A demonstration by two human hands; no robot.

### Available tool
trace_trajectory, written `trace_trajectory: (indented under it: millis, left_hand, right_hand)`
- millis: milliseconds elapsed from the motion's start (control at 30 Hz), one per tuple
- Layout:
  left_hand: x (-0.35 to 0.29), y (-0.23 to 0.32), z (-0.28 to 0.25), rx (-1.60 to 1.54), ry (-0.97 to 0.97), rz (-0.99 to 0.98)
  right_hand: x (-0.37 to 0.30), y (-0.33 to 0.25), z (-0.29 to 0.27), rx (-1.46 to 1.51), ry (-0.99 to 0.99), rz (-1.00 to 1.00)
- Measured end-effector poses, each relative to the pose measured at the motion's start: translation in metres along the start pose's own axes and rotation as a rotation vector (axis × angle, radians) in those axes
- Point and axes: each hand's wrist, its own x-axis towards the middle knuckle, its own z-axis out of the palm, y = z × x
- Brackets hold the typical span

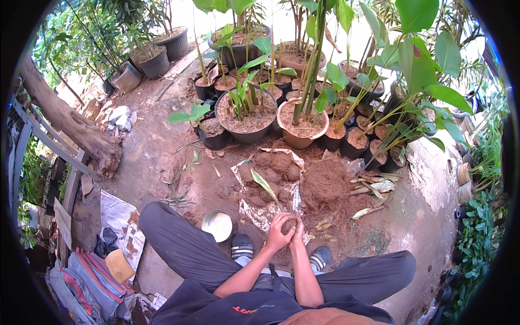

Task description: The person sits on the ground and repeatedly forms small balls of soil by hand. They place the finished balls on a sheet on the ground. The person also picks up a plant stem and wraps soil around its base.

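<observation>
My left hand [278, 232] and my right hand [298, 234] are cupped together around a brown root ball [289, 223], pressing it from both sides. From the ball a young plant [262, 186] leans up and to the left, with one long green and pale leaf. My fingers hide much of the ball. Just beyond my hands a whitish sheet [250, 212] lies on the ground, bearing several brown clumps [279, 161]. To its right is a heap of loose brown fibre [326, 181].
Left of my left foot stands a round container [218, 226] with pale contents. Potted plants [246, 116] crowd the far side, with tall leaves overhanging on the right. Dry leaves [382, 187] lie right of the fibre. A tree trunk [73, 116] and striped cloth [89, 284] are at left.
</observation>
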Motion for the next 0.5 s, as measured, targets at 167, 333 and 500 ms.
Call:
trace_trajectory:
  millis: [167, 333, 500]
  left_hand:
    - [0.014, 0.006, -0.014, -0.162, 0.03, 0.11]
    - [0.01, 0.013, -0.007, 0.165, 0.003, 0.1]
    - [0.0, 0.002, -0.003, 0.215, 0.057, 0.039]
  right_hand:
    - [-0.001, -0.007, 0.004, 0.072, -0.004, 0.064]
    - [0.024, 0.016, -0.048, 0.034, -0.036, 0.044]
    - [0.021, 0.032, -0.043, -0.036, -0.064, 0.02]
